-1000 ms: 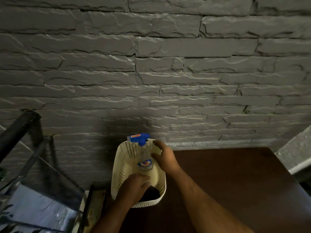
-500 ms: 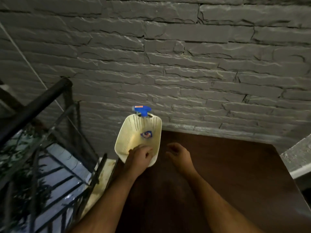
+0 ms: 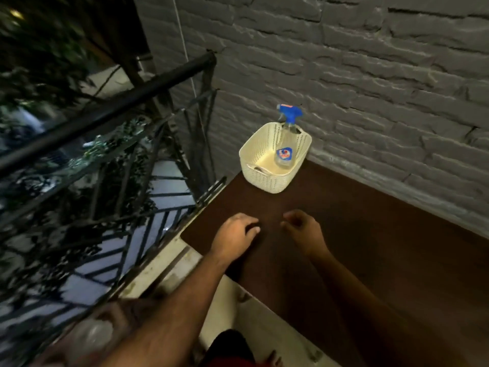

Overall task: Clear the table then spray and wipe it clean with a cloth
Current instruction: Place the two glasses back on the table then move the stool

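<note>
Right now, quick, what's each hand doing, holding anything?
Left hand: open, fingers loosely curled over the table, holding nothing.
Right hand: open, fingers loosely curled, holding nothing.

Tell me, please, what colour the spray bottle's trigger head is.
Blue, with a small orange-red nozzle tip; the spray bottle shows in the head view.

A clear spray bottle (image 3: pixel 286 144) with blue trigger leans inside the cream basket (image 3: pixel 267 178) on the brown table (image 3: pixel 370 234).
</note>
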Tool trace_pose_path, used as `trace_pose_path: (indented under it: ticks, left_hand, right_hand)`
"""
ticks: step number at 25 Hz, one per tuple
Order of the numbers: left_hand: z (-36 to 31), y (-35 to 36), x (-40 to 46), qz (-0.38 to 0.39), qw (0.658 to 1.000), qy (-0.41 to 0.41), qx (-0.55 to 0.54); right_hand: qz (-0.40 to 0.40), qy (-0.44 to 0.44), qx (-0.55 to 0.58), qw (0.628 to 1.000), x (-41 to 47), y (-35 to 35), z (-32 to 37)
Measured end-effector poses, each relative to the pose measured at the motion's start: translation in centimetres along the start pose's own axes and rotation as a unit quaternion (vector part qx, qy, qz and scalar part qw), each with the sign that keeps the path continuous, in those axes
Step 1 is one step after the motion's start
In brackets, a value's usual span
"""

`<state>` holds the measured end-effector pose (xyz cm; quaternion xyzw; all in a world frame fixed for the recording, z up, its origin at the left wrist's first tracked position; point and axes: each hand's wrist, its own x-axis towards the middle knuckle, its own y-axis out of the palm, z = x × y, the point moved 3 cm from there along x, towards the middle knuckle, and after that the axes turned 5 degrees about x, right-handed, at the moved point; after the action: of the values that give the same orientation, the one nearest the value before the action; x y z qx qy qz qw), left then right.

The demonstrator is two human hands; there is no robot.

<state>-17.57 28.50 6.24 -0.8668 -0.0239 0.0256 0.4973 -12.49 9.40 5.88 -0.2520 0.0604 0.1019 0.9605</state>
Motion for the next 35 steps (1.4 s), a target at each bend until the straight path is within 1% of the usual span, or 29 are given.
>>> trace_pose_path:
  ticks: [3, 7, 11, 15, 18, 22, 25, 28, 30, 32, 33, 35]
  left_hand:
    - [2.9, -0.5, -4.5, -0.023, 0.998, -0.051, -0.010]
    - [7.6, -1.9, -12.4, -0.075, 0.989, -0.130, -0.020]
    - [12.8, -3.8, -23.1, -0.116, 0.970, -0.210, -0.025]
    - [18.0, -5.7, -35.7, -0.139, 0.948, -0.284, -0.026]
    - [21.0, -6.5, -42.9, -0.130, 0.938, -0.320, -0.015]
    - [24.2, -7.9, -50.1, -0.132, 0.921, -0.365, -0.009]
    - [26.3, -8.3, -52.8, -0.133, 0.908, -0.396, -0.017]
    - [28.6, -8.1, -54.0, -0.131, 0.897, -0.422, -0.012]
    - [30.6, -7.8, -54.3, -0.128, 0.885, -0.448, -0.011]
    - [33.3, -7.3, -53.6, -0.118, 0.880, -0.460, -0.010]
    - [35.0, -7.1, -52.8, -0.115, 0.877, -0.466, -0.012]
    - [38.5, -6.5, -51.0, -0.116, 0.870, -0.479, -0.022]
  right_hand:
    - [0.035, -0.015, 0.025, 0.999, -2.3, 3.6, 0.5]
    - [0.118, -0.045, -0.042, 0.991, -6.5, 10.2, 1.9]
    - [0.203, -0.123, -0.065, 0.969, -12.2, 17.7, 4.2]
    - [0.289, -0.135, -0.056, 0.946, -20.4, 26.1, 5.8]
    - [0.311, -0.154, -0.059, 0.936, -25.8, 30.8, 6.3]
    - [0.338, -0.171, -0.091, 0.921, -30.8, 35.3, 7.1]
    - [0.348, -0.204, -0.116, 0.908, -32.3, 37.6, 7.6]
    - [0.349, -0.228, -0.158, 0.895, -31.7, 39.5, 8.2]
    - [0.370, -0.280, -0.201, 0.863, -31.1, 42.0, 8.6]
    - [0.393, -0.330, -0.236, 0.825, -30.0, 45.2, 8.2]
    - [0.396, -0.327, -0.251, 0.820, -29.1, 46.9, 7.8]
    - [0.381, -0.256, -0.263, 0.849, -26.5, 50.3, 6.8]
